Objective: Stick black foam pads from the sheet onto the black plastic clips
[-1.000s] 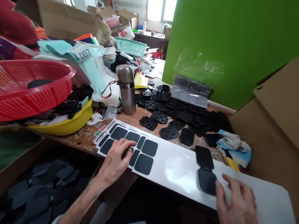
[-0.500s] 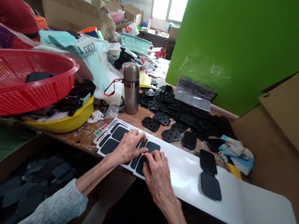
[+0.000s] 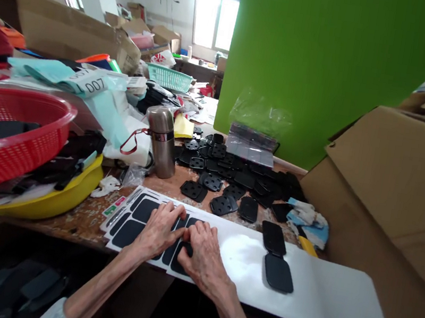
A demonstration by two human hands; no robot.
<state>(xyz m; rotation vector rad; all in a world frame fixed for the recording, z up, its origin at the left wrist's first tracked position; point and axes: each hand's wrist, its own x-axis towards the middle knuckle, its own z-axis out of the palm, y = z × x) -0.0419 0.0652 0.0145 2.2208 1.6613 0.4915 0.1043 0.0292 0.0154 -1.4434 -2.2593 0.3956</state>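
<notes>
My left hand rests on a white sheet of black rounded pads, thumb and forefinger spread apart. Close beside it, my right hand has its fingers curled down at the edge of a black pad on the same stack of sheets. The fingertips nearly meet my left thumb, and partly hide what they grip. To the right, a hinged pair of black plates lies unfolded on a long white sheet.
Black plates with holes lie heaped behind the sheets. A steel flask, a red basket and a yellow basin stand left. A blue-white glove lies by a cardboard box at right. A green panel rises behind.
The camera view has swung to the right and up, so everything sits further left and lower. Both hands stay at nearly the same spot on the sheets.
</notes>
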